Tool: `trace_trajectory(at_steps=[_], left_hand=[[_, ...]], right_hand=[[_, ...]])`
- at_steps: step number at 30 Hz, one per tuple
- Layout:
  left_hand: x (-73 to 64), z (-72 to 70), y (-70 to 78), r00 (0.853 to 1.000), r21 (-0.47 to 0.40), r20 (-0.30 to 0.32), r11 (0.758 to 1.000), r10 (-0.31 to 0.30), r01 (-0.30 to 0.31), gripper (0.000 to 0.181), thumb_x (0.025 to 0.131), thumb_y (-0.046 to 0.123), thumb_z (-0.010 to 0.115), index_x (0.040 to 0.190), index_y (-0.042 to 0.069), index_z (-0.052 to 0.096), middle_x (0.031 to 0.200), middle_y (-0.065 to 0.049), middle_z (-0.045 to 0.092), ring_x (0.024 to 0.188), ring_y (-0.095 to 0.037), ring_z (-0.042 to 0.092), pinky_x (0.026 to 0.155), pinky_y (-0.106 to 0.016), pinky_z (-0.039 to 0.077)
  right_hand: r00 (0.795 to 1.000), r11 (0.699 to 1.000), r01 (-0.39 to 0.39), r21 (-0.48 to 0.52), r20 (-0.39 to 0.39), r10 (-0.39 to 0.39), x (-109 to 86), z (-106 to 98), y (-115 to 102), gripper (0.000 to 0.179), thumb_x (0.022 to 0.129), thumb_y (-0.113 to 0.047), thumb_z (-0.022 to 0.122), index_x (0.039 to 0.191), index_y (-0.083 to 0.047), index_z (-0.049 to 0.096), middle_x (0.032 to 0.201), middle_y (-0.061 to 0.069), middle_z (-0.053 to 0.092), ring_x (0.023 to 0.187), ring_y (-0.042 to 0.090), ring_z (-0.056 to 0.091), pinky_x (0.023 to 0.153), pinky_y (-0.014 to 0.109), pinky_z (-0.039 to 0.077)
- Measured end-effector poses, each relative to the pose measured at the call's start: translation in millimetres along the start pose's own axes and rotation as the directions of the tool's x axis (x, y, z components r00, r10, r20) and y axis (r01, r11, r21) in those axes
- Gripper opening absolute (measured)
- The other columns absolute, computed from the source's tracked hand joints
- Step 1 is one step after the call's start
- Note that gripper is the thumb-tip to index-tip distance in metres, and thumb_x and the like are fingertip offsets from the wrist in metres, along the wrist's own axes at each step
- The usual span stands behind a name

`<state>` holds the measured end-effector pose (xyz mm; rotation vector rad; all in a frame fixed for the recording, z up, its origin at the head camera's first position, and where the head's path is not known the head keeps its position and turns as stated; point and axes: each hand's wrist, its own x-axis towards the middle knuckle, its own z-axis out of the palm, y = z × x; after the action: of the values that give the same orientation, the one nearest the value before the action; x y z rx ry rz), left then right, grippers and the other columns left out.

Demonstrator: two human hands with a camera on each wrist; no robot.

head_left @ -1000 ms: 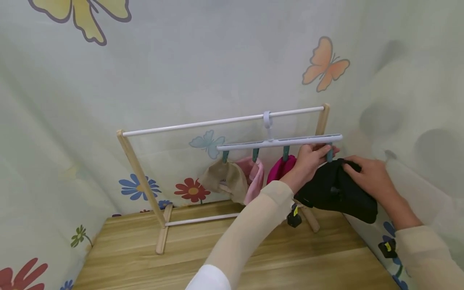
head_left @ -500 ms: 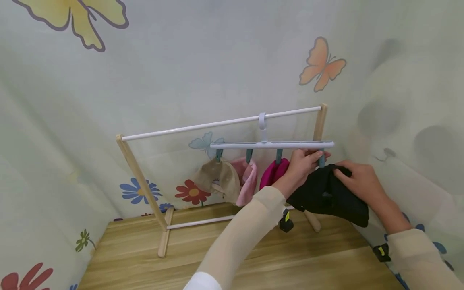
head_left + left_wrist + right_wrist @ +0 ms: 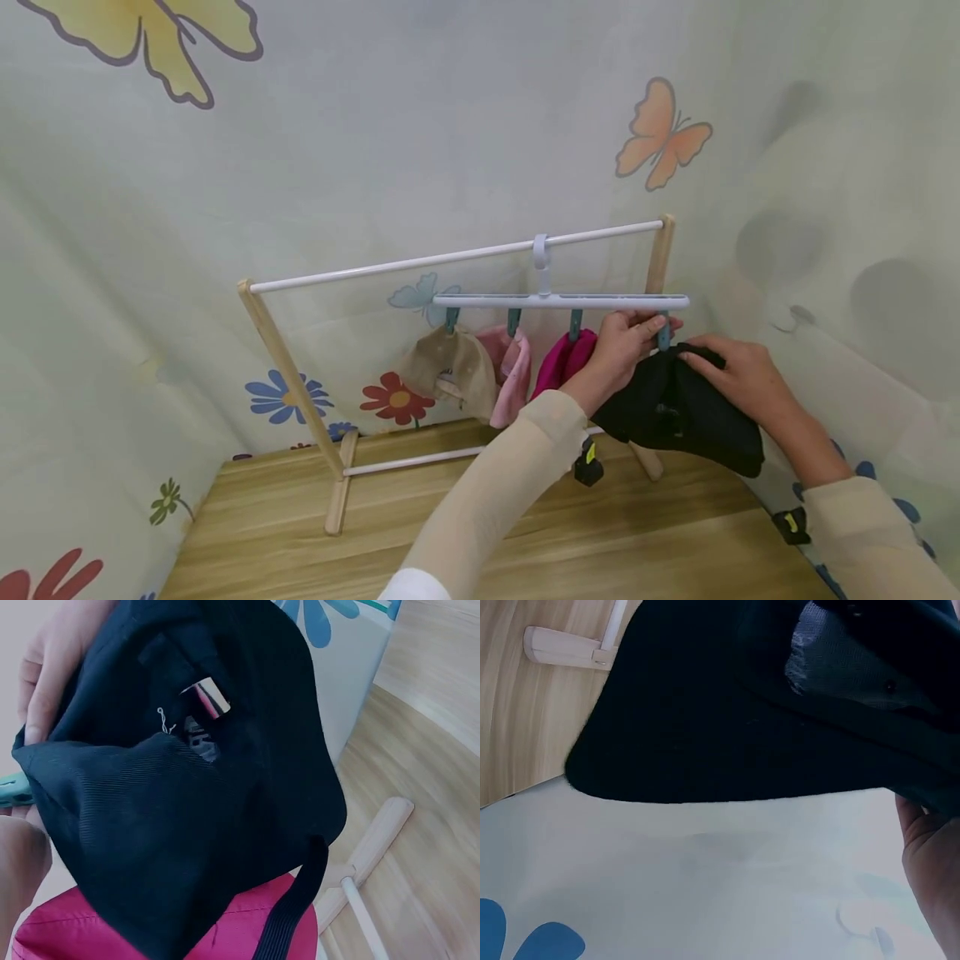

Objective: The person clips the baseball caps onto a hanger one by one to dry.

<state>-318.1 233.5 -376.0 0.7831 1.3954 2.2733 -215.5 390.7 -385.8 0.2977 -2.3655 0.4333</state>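
Observation:
A black cap (image 3: 697,417) hangs at the right end of a white clip hanger (image 3: 487,301), its top edge right at the last green clip (image 3: 663,333). My left hand (image 3: 618,346) pinches that clip between thumb and fingers. With the thumb in front, my right hand (image 3: 738,375) grips the cap's upper edge. In the left wrist view the cap (image 3: 172,810) shows its inside, a small label and a dangling strap; the green clip (image 3: 15,791) meets its corner. A magenta cap (image 3: 562,362), a pink cap (image 3: 513,375) and a beige cap (image 3: 453,371) hang from the other clips.
The hanger hooks over the white rail (image 3: 390,265) of a small wooden rack (image 3: 292,375), which stands on a wood-grain table (image 3: 262,533). Behind it and to both sides are pale walls (image 3: 450,125) printed with butterflies and flowers.
Hanger, hands and cap have shifted slightly left and down in the head view. The right hand has drawn the black cap's edge closer to the clip held by the left hand.

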Motion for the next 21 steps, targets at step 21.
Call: trace_trajectory(at_steps=[21], left_hand=[[-8.6, 1.4, 6.9, 0.998, 0.037, 0.061, 0.999, 0.023, -0.025, 0.029, 0.102, 0.001, 0.057, 0.129, -0.007, 0.062, 0.123, -0.032, 0.065, 0.118, -0.037, 0.065, 0.100, -0.038, 0.053]], right_hand=[[0.987, 0.992, -0.126, -0.033, 0.101, 0.128, 12.3, -5, -12, 0.015, 0.088, -0.017, 0.075, 0.084, -0.003, 0.075, 0.065, 0.004, 0.066, 0.058, 0.021, 0.056, 0.054, 0.033, 0.039]])
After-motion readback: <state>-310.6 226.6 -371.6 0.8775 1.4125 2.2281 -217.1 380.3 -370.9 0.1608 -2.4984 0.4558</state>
